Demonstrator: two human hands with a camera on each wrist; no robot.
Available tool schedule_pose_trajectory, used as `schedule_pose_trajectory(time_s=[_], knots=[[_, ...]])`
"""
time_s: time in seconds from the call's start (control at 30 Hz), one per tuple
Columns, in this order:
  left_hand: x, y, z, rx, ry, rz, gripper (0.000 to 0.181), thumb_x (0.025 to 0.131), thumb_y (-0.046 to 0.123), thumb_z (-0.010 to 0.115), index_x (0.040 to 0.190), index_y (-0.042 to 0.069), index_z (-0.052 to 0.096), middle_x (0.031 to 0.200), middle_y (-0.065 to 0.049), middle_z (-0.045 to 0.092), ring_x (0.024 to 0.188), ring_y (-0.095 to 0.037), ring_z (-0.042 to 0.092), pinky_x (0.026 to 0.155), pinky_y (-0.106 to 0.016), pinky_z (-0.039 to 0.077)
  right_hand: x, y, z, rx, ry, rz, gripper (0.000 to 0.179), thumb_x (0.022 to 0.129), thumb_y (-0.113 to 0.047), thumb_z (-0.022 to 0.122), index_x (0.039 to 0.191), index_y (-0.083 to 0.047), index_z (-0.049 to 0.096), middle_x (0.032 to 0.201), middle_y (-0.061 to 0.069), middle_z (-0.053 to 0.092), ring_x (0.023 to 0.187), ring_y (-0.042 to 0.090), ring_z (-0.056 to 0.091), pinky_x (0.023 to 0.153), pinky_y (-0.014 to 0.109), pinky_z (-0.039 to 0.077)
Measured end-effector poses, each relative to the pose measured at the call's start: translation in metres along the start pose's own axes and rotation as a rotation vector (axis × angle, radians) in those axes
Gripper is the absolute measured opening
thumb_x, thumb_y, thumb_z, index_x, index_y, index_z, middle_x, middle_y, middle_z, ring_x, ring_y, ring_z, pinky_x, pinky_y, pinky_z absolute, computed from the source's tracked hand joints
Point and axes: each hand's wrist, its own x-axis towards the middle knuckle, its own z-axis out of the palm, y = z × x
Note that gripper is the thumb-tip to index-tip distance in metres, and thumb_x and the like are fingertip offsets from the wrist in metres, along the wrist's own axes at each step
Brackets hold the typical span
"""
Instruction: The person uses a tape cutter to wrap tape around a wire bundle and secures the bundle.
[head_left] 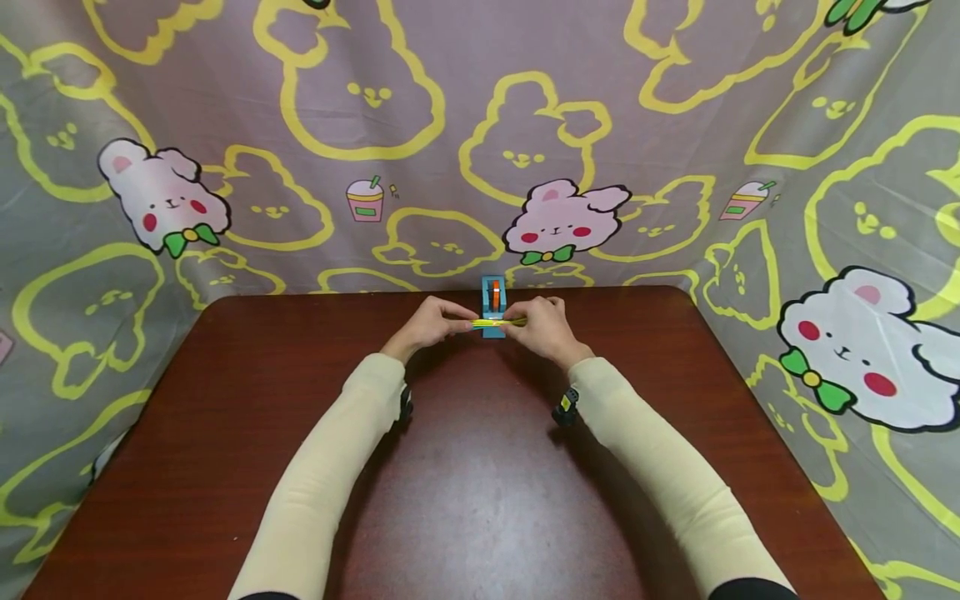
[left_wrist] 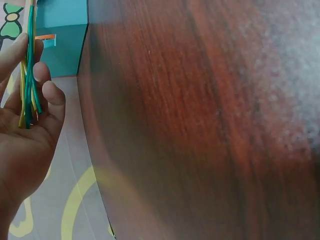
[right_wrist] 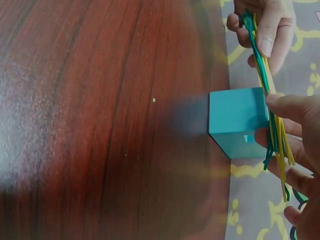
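Both hands hold a bundle of thin green and yellow wires level between them. My left hand pinches its left end between thumb and fingers; in the left wrist view the loose wire ends point into the palm. At the other end, my right hand pinches the bundle, and frayed ends stick out past its fingers. Just under and behind the wires stands a teal holder with an orange part inside, resembling a tape dispenser. Whether the wires touch it cannot be made out.
The dark brown wooden table stretches out in front of me, with the teal holder near its far edge. A curtain printed with cartoon figures hangs behind the table and along both sides.
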Motion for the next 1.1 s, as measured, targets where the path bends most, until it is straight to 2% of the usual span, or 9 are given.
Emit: schedule_pose_trajectory(time_s=[0.17, 0.37, 0.4, 0.47, 0.57, 0.6, 0.7, 0.9, 1.1], knots=[[0.001, 0.000, 0.002, -0.020, 0.014, 0.018, 0.018, 0.091, 0.012, 0.077, 0.108, 0.005, 0.079, 0.085, -0.026, 0.067, 0.047, -0.011, 0.038, 0.046, -0.024, 0.034, 0.001, -0.004, 0.005, -0.079, 0.016, -0.023, 0.022, 0.091, -0.032, 0.077, 0.102, -0.014, 0.077, 0.100, 0.000, 0.075, 0.097, 0.022, 0.064, 0.102, 0.052, 0.032], [0.002, -0.001, 0.005, -0.041, 0.037, 0.047, 0.018, 0.089, 0.007, 0.078, 0.107, 0.002, 0.078, 0.079, -0.016, 0.068, 0.048, -0.010, 0.037, 0.048, -0.023, 0.034, 0.001, -0.005, 0.013, -0.140, 0.042, -0.022, 0.025, 0.092, -0.036, 0.076, 0.101, -0.013, 0.071, 0.096, 0.001, 0.069, 0.093, 0.020, 0.063, 0.099, 0.050, 0.038], [0.003, -0.002, 0.005, -0.048, 0.037, 0.055, 0.018, 0.089, 0.006, 0.078, 0.106, 0.001, 0.078, 0.081, -0.015, 0.069, 0.050, -0.010, 0.041, 0.050, -0.024, 0.037, 0.001, -0.004, 0.015, -0.144, 0.052, -0.021, 0.025, 0.092, -0.036, 0.076, 0.100, -0.014, 0.070, 0.094, 0.001, 0.067, 0.092, 0.020, 0.063, 0.099, 0.050, 0.038], [0.003, -0.003, 0.006, -0.056, 0.036, 0.072, 0.018, 0.089, 0.003, 0.077, 0.106, 0.000, 0.078, 0.087, -0.014, 0.071, 0.059, -0.011, 0.051, 0.057, -0.025, 0.044, 0.001, -0.003, 0.018, -0.146, 0.074, -0.022, 0.024, 0.092, -0.036, 0.076, 0.099, -0.014, 0.069, 0.092, 0.001, 0.065, 0.090, 0.021, 0.062, 0.097, 0.050, 0.039], [0.004, -0.003, 0.007, -0.047, 0.035, 0.091, 0.017, 0.088, 0.002, 0.077, 0.105, -0.001, 0.078, 0.100, -0.011, 0.073, 0.084, -0.018, 0.063, 0.072, -0.029, 0.052, 0.000, -0.001, 0.022, -0.139, 0.100, -0.024, 0.023, 0.092, -0.034, 0.076, 0.098, -0.014, 0.067, 0.091, 0.002, 0.064, 0.090, 0.021, 0.062, 0.095, 0.050, 0.040], [0.005, -0.003, 0.007, -0.040, 0.035, 0.094, 0.017, 0.088, 0.003, 0.078, 0.104, -0.001, 0.078, 0.103, -0.011, 0.073, 0.093, -0.020, 0.064, 0.077, -0.031, 0.053, 0.000, 0.000, 0.023, -0.135, 0.105, -0.025, 0.023, 0.092, -0.034, 0.076, 0.098, -0.014, 0.066, 0.092, 0.002, 0.064, 0.091, 0.022, 0.062, 0.095, 0.051, 0.040], [0.005, -0.001, 0.008, 0.003, 0.045, 0.099, 0.014, 0.088, 0.006, 0.079, 0.100, 0.001, 0.079, 0.102, -0.012, 0.073, 0.100, -0.025, 0.063, 0.081, -0.034, 0.052, -0.001, 0.001, 0.026, -0.123, 0.107, -0.030, 0.021, 0.093, -0.032, 0.075, 0.098, -0.015, 0.064, 0.093, 0.002, 0.066, 0.093, 0.024, 0.062, 0.094, 0.052, 0.040], [0.007, 0.005, 0.012, 0.123, 0.102, 0.081, 0.017, 0.092, 0.022, 0.077, 0.092, 0.005, 0.080, 0.094, -0.007, 0.073, 0.086, -0.020, 0.060, 0.074, -0.033, 0.049, 0.000, 0.003, 0.029, -0.099, 0.107, -0.049, 0.019, 0.094, -0.029, 0.074, 0.096, -0.014, 0.062, 0.094, 0.002, 0.068, 0.095, 0.025, 0.061, 0.096, 0.052, 0.037], [0.014, 0.010, 0.019, 0.240, 0.151, -0.007, 0.035, 0.094, 0.040, 0.072, 0.082, 0.007, 0.077, 0.070, -0.001, 0.061, 0.062, -0.015, 0.048, 0.058, -0.029, 0.040, -0.001, 0.005, 0.031, -0.084, 0.120, -0.080, 0.018, 0.093, -0.027, 0.075, 0.096, -0.014, 0.063, 0.095, 0.002, 0.068, 0.098, 0.026, 0.061, 0.096, 0.053, 0.035]])
